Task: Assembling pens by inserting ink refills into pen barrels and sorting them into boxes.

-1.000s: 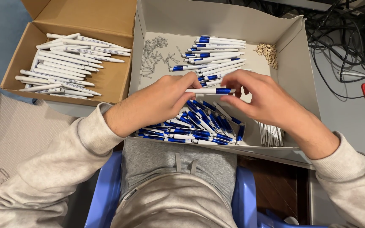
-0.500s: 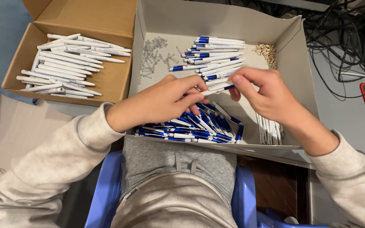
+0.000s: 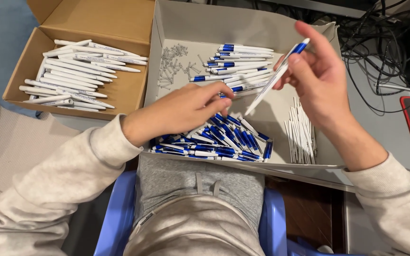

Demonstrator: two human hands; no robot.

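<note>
My right hand [image 3: 320, 79] is raised over the grey box [image 3: 243, 29] and grips a white pen with a blue end [image 3: 276, 76], held tilted with its tip pointing down-left. My left hand [image 3: 182, 111] is low in the box with its fingertips pinched together by the heap of blue and white pen parts [image 3: 217, 140]; whether it holds a piece I cannot tell. A row of assembled blue-and-white pens [image 3: 240, 66] lies at the back of the box.
Small metal springs [image 3: 172, 64] are scattered at the box's back left, thin white refills [image 3: 301, 132] lie at its right. A brown cardboard box [image 3: 129, 90] to the left holds several white pen barrels [image 3: 74, 71]. Black cables [image 3: 380, 42] tangle at the right. I sit on a blue chair [image 3: 115, 223].
My right hand has lifted up and to the right with the pen, which went from level between both hands to tilted. My left hand let go of it and dropped toward the heap.
</note>
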